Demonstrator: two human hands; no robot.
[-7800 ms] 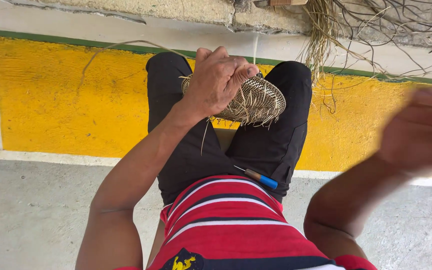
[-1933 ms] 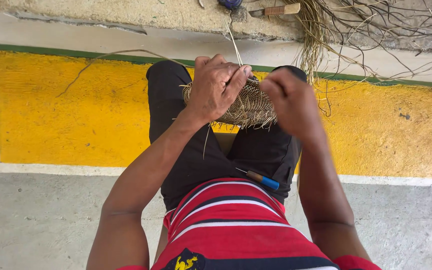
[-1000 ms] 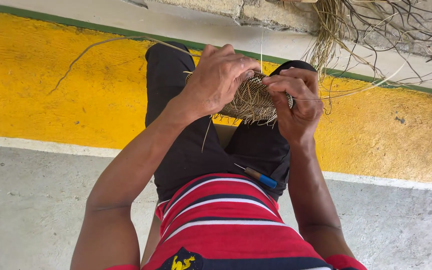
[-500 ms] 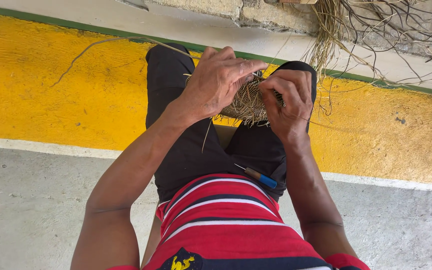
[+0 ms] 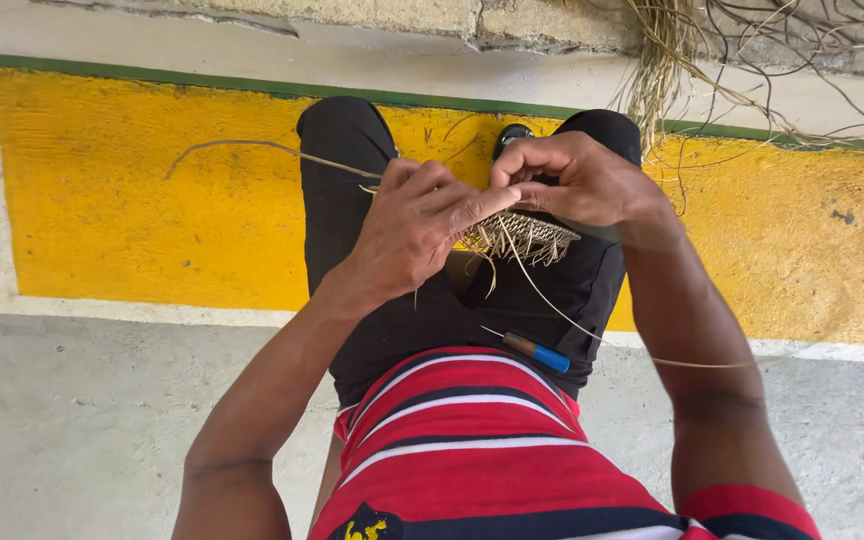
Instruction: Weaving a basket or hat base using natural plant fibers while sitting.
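1. One view, head camera, looking straight down at a seated person's lap.
2. Left hand [image 5: 414,232] sat over the near-left edge of the woven piece [image 5: 522,238], fingers curled down onto it and pinching its rim; index finger stretched toward the right hand.
3. Right hand [image 5: 580,182] was just beyond the piece's far edge, fingers bent tight, thumb and fingertips pinched together; what they pinched was too small to tell, likely a fibre strand [image 5: 592,330].
4. The two hands were almost touching at the fingertips.
5. Woven piece: small, flat, straw-coloured, loose ends sticking out along its edge. It rested between the knees over black trousers [image 5: 352,220], mostly hidden under the left hand.
6. That strand ran from the piece down toward the right forearm and curved past it.
7. Another strand [image 5: 252,146] trailed from under the left hand out left over the yellow floor band [image 5: 112,200].
8. A tool with a blue handle [image 5: 537,351] lay in the lap, near the red striped shirt [image 5: 472,440], apart from both hands.
9. A bundle of dry fibre [image 5: 667,60] lay at top right against the wall, well apart from the hands.
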